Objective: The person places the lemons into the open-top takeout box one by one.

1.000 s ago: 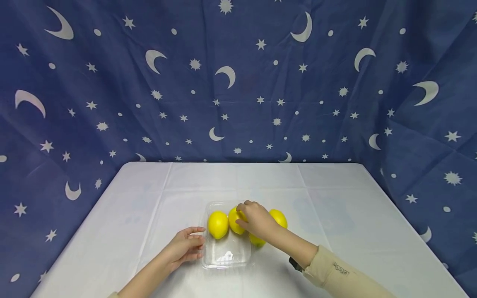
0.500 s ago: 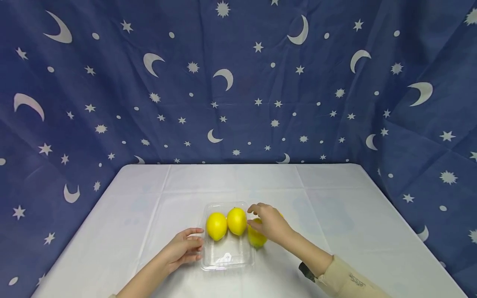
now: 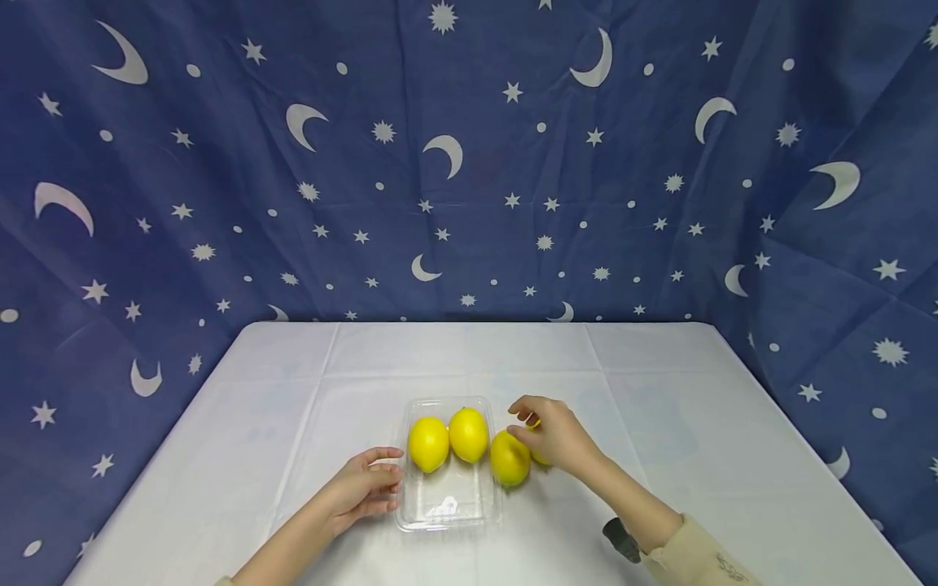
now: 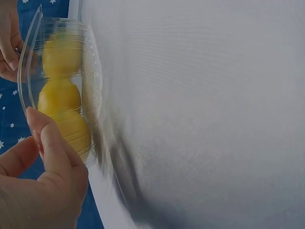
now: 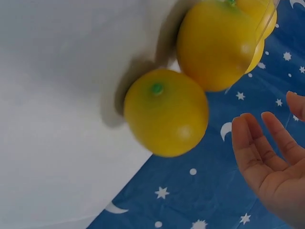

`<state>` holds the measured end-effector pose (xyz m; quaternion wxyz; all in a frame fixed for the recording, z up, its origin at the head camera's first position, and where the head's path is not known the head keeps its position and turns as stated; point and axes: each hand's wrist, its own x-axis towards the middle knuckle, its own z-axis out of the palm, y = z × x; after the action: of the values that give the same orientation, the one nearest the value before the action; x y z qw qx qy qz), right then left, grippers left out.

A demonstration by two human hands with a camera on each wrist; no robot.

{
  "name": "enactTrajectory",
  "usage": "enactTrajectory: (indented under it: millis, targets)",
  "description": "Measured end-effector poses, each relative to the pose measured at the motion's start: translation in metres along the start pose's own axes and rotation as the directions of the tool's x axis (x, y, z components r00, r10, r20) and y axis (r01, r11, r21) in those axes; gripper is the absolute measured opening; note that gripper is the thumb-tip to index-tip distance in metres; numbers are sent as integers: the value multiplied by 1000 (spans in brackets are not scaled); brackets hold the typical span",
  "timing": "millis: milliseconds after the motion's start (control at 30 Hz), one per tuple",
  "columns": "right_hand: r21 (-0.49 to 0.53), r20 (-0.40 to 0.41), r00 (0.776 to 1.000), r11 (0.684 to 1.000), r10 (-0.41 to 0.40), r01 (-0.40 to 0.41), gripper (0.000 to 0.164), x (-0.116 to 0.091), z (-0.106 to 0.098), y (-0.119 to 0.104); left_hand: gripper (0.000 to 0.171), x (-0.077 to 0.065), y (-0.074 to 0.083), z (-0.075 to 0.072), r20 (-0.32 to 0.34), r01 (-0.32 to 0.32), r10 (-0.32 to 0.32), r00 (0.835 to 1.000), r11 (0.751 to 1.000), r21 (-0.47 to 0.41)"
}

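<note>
A clear plastic container (image 3: 449, 500) stands on the table with two lemons, a left one (image 3: 428, 444) and a right one (image 3: 468, 435), side by side in its far half. My left hand (image 3: 362, 487) rests its fingertips at the container's left rim; in the left wrist view the thumb (image 4: 21, 155) stands apart from the rim. Just right of the container, a third lemon (image 3: 510, 458) lies on the tablecloth. Behind it is a fourth lemon (image 5: 167, 113), mostly hidden by my right hand (image 3: 555, 433) in the head view. That hand hovers over these two, fingers loosely bent, holding nothing.
A white cloth (image 3: 352, 391) with fold lines covers the table. Behind and at both sides hangs a blue curtain (image 3: 498, 260) printed with moons and stars. A dark band (image 3: 621, 539) sits at the right wrist, near the beige sleeve (image 3: 696, 553).
My right hand has let go of the right lemon in the container and moved right, above the lemons on the table. The left hand has stayed at the container's rim.
</note>
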<state>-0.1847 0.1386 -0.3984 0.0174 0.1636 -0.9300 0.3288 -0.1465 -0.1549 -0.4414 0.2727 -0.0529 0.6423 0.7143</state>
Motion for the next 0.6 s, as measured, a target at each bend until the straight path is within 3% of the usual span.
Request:
enactTrajectory:
  millis: [200, 600]
  targets:
    - [7, 0, 999, 999, 48, -48, 18, -5, -12, 11, 50, 0, 0, 2, 4, 0, 0, 1000, 1000, 0]
    - [36, 21, 997, 997, 71, -72, 20, -1, -23, 30, 51, -1, -1, 0, 8, -5, 5, 1000, 1000, 10]
